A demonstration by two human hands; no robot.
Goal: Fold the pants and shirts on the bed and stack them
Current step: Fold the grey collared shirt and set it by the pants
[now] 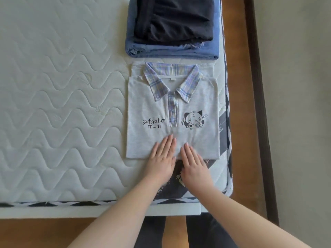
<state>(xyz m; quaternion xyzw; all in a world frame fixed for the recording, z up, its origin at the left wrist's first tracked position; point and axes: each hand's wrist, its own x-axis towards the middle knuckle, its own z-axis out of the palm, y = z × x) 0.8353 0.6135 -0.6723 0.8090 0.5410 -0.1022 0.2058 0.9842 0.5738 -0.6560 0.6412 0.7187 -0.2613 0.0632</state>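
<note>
Both hands, left hand (pixel 162 157) and right hand (pixel 194 162), pressed flat with fingers spread on the folded grey polo shirt (pixel 172 115) near the bed's (pixel 59 104) right edge. Smoothing looked nearly done; next, likely, lifting it onto the folded pants stack (pixel 172 27) just beyond.

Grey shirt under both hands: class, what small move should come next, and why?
Probably lift the grey shirt onto the stack beyond it. It already looks folded into a neat rectangle, the left hand and right hand lie flat on its near edge, and the black pants already sit folded on the blue pants.
</note>
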